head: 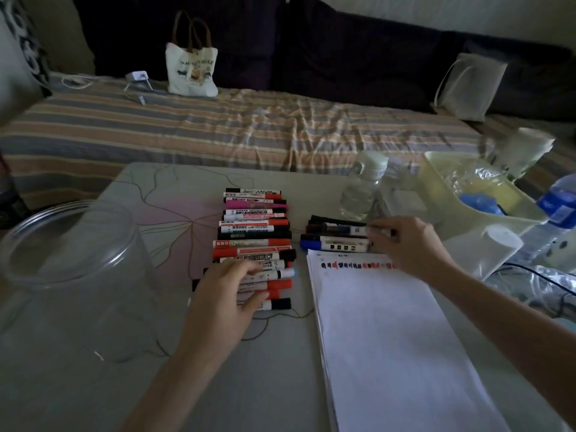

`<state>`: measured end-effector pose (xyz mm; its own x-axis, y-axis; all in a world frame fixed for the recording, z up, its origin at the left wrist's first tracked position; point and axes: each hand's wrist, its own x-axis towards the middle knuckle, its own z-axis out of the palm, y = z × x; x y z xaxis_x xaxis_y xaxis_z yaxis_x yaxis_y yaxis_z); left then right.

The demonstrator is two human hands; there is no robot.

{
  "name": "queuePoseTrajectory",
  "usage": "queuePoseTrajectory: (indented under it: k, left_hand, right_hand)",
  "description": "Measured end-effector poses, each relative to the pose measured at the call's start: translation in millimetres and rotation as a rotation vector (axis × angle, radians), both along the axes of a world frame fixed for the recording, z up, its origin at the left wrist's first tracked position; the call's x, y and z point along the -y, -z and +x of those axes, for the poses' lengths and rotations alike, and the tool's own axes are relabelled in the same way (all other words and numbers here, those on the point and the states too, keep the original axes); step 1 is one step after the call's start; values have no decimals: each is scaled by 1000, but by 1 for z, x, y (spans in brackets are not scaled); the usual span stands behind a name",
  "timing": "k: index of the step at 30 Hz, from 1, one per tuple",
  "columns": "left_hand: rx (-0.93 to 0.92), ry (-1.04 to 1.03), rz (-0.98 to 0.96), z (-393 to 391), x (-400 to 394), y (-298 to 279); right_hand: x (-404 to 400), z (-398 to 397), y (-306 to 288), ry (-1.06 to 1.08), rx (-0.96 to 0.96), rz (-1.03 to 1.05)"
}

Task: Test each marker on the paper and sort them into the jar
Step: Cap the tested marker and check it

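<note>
Paper stack (396, 338) is lying on the desk (78, 385) at 5 o'clock; left hand (224, 294) is resting relaxed, straight fingers on the marker row (254, 241) at centre; clear jar (71, 269) is standing at 9 o'clock; right hand (408, 244) is pinching a marker (349, 229) in the small group at 1 o'clock, beyond the paper.

Behind the table (156, 182) a striped bedsheet (218, 126) is lying all wrinkled, with a canvas tote bag (190, 70) standing upright on it and a white charger (137, 77) sitting just to its left. On the right side of the table a clear water bottle (363, 188) is standing beside a pale plastic bin (452, 173) that's holding crinkled plastic and something blue. A blue-labelled bottle (558, 210) is leaning at the far right edge.
</note>
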<state>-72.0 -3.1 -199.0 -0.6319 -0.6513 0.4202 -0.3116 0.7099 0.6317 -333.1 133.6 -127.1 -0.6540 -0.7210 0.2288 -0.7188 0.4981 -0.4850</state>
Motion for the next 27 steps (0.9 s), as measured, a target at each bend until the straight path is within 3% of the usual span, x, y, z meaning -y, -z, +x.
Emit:
queuePoseTrajectory:
  k: [7, 15, 17, 20, 22, 27]
  left_hand:
    - [209, -60, -165, 28, -3, 23]
    - [184, -108, -209, 34, 6, 32]
    - [167, -98, -214, 33, 7, 31]
    - [139, -81, -255, 32, 1, 30]
    - [138, -95, -285, 31, -4, 29]
    - [203, -52, -303, 32, -7, 30]
  right_hand:
    - [41, -28, 37, 101, 27, 31]
    - [50, -36, 56, 114, -53, 127]
    - [47, -18, 50, 11, -79, 32]
    - [33, 39, 41, -338, -156, -98]
    - [22, 79, 47, -520, -141, -78]
    - [22, 129, 82, -500, -236, 43]
